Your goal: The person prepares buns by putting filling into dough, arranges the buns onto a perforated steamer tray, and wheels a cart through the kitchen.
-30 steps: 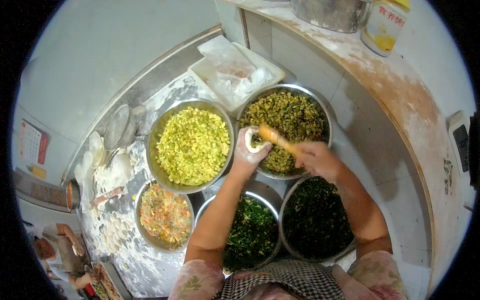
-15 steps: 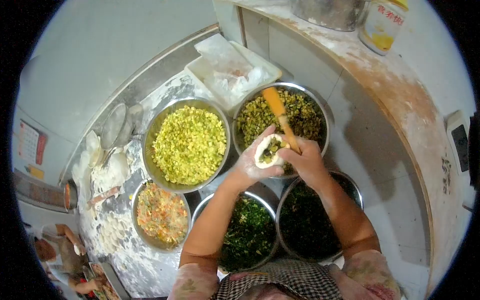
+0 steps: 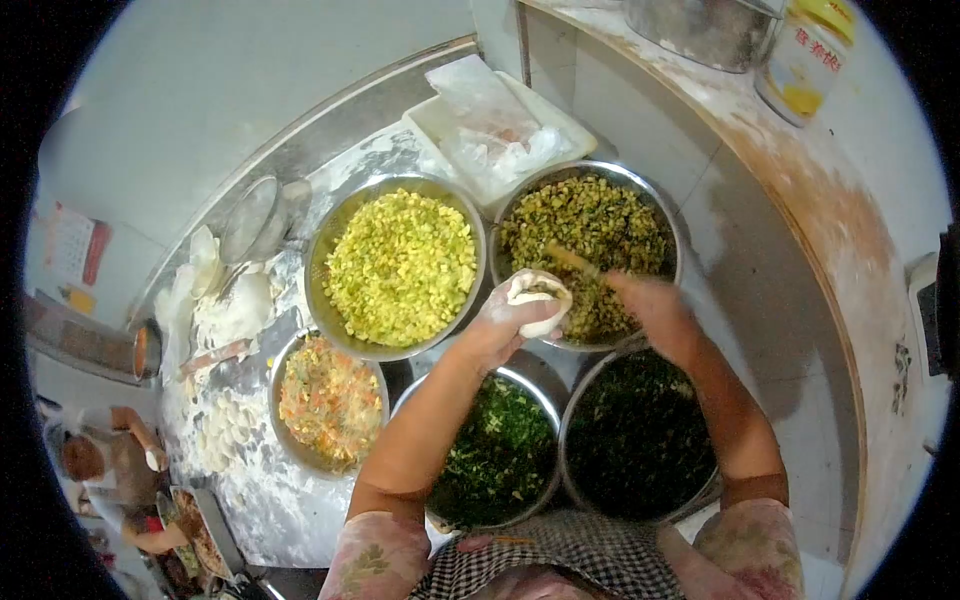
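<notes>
My left hand point(image 3: 497, 325) is closed around a cupped white dough wrapper point(image 3: 545, 308), with some chopped filling showing in its opening. To its right, my right hand point(image 3: 655, 312) is blurred by motion and grips a wooden spatula point(image 3: 574, 259) by its handle. The spatula points left over a steel bowl point(image 3: 672, 215) of dark green-brown chopped vegetables point(image 3: 590, 215). Both hands are above the near part of that bowl.
Left stands a bowl of yellow-green filling point(image 3: 400, 265); nearer are an orange mixed filling point(image 3: 330, 400) and two dark green fillings point(image 3: 500, 450). Floured dough pieces point(image 3: 225, 425) lie on the left. A plastic-lined tray point(image 3: 590, 143) is behind. Another person point(image 3: 110, 455) works at lower left.
My right hand has moved right, away from the dough wrapper, and the spatula has swung down toward the vegetables. The left hand has curled further around the wrapper. The view has shifted slightly.
</notes>
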`<state>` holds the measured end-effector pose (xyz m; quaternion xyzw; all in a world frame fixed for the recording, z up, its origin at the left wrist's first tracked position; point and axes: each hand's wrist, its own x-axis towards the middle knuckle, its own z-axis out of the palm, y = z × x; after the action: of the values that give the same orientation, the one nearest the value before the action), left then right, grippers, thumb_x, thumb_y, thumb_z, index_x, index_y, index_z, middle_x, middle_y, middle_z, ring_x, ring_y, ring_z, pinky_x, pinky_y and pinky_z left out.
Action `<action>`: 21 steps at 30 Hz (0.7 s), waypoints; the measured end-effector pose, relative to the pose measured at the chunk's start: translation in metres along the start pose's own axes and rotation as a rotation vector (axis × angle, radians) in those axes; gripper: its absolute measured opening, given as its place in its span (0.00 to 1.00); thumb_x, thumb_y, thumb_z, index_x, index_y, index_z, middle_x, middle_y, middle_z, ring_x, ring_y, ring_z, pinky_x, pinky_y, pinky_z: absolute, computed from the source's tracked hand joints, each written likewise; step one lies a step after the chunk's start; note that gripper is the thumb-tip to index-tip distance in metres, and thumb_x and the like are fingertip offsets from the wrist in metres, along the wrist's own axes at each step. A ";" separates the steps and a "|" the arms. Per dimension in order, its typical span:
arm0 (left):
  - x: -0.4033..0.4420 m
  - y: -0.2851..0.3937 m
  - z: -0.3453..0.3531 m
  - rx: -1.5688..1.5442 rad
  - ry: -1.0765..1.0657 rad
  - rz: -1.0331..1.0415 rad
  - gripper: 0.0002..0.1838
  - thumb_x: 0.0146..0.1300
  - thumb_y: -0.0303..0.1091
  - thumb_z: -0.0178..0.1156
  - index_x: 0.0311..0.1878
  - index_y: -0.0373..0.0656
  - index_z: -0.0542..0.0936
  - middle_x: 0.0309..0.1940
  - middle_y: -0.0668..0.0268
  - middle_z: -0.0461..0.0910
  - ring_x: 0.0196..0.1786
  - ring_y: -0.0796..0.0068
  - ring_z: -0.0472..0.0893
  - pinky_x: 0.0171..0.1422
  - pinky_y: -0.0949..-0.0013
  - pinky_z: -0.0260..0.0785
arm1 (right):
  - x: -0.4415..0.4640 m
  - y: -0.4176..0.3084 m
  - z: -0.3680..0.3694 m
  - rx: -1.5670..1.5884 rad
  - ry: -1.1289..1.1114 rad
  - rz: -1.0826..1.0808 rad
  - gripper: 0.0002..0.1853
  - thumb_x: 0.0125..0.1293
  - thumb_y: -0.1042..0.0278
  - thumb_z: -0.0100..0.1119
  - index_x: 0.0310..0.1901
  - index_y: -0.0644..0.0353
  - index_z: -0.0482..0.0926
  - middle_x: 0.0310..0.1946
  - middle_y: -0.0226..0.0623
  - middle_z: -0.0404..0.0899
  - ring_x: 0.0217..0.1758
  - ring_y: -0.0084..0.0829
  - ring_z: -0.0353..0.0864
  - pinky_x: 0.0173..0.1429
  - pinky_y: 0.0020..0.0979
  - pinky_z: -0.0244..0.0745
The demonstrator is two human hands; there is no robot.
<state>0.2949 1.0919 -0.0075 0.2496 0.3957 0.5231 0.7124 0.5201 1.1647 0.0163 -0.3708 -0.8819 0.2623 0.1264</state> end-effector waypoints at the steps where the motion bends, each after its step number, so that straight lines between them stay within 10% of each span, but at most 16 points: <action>1: -0.003 -0.004 0.000 0.006 0.013 0.017 0.25 0.50 0.24 0.63 0.52 0.40 0.67 0.41 0.59 0.75 0.43 0.66 0.79 0.43 0.67 0.78 | 0.003 0.011 0.006 -0.006 0.097 0.029 0.18 0.62 0.72 0.51 0.54 0.60 0.72 0.37 0.47 0.75 0.41 0.43 0.76 0.48 0.37 0.72; 7: -0.032 -0.013 0.031 -0.028 -0.057 0.210 0.24 0.50 0.29 0.65 0.51 0.40 0.68 0.42 0.59 0.75 0.43 0.67 0.78 0.45 0.67 0.76 | -0.024 -0.059 0.022 0.769 0.136 0.141 0.18 0.57 0.70 0.59 0.50 0.67 0.75 0.33 0.38 0.74 0.37 0.28 0.74 0.41 0.27 0.69; 12: -0.079 -0.012 0.044 0.092 0.006 0.262 0.37 0.53 0.29 0.65 0.66 0.40 0.61 0.51 0.62 0.74 0.50 0.74 0.74 0.54 0.73 0.68 | -0.043 -0.102 0.023 0.333 0.432 -0.231 0.10 0.56 0.76 0.58 0.41 0.68 0.77 0.30 0.32 0.75 0.33 0.25 0.74 0.39 0.27 0.70; 15: -0.117 -0.013 0.039 0.501 -0.123 0.615 0.41 0.51 0.35 0.68 0.66 0.39 0.59 0.54 0.60 0.73 0.54 0.72 0.73 0.58 0.71 0.66 | -0.056 -0.137 0.009 0.951 0.163 -0.050 0.05 0.55 0.78 0.58 0.35 0.66 0.77 0.29 0.32 0.75 0.33 0.24 0.75 0.38 0.27 0.70; 21: -0.198 -0.008 0.016 0.930 0.081 0.872 0.40 0.43 0.33 0.70 0.63 0.42 0.66 0.55 0.56 0.71 0.56 0.63 0.72 0.61 0.64 0.63 | -0.087 -0.222 0.039 0.254 0.222 -0.331 0.12 0.53 0.73 0.58 0.40 0.62 0.75 0.34 0.41 0.76 0.35 0.37 0.76 0.41 0.33 0.72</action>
<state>0.2844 0.9033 0.0556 0.6507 0.4701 0.5477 0.2358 0.4333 0.9574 0.1047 -0.2290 -0.8712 0.3048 0.3094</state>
